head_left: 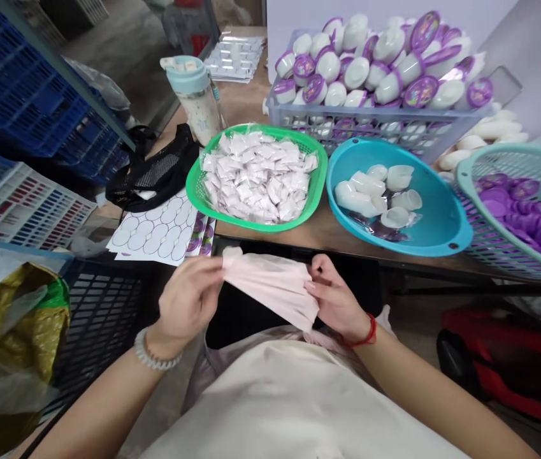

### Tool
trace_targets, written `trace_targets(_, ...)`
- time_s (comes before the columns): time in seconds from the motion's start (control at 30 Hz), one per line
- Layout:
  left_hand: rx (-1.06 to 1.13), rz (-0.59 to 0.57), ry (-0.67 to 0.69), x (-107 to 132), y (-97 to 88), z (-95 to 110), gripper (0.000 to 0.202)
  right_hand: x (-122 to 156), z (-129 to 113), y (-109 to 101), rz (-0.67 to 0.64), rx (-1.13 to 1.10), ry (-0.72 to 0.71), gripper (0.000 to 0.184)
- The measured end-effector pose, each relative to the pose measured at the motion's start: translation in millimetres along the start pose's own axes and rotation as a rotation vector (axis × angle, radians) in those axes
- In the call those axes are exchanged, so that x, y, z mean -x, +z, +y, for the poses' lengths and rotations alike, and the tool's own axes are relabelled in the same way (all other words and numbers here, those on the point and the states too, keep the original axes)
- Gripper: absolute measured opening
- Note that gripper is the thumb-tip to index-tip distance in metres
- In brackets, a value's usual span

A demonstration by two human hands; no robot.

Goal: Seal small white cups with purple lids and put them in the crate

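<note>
Left hand [188, 299] and right hand [334, 299] pinch pale pink sheer fabric [270, 287] just off the table edge

From my station, both hands' fingers close narrowly on the soft, creased fabric. Behind it, the wooden table [289, 239] carries a green mesh basket [320, 172] of white sachets [255, 178], a teal basin [435, 217] of white plastic cups [375, 191], and a grey crate [346, 115] of purple-capped white bottles [356, 70].

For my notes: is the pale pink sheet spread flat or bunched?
Bunched: the pale pink sheet hangs in creases between the left hand and right hand.
</note>
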State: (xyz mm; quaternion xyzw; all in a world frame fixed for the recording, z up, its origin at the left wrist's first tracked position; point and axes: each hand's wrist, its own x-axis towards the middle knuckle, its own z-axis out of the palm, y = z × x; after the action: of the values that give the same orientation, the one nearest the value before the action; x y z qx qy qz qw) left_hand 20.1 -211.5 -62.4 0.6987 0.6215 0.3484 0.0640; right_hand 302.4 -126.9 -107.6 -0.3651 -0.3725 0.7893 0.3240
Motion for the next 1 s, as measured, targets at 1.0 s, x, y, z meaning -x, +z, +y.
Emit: trace_targets(1.0,-0.125,-0.268,-0.504,-19,102.6,-56,0.033,-18,15,-22,-0.166,0.506,0.424,0.055)
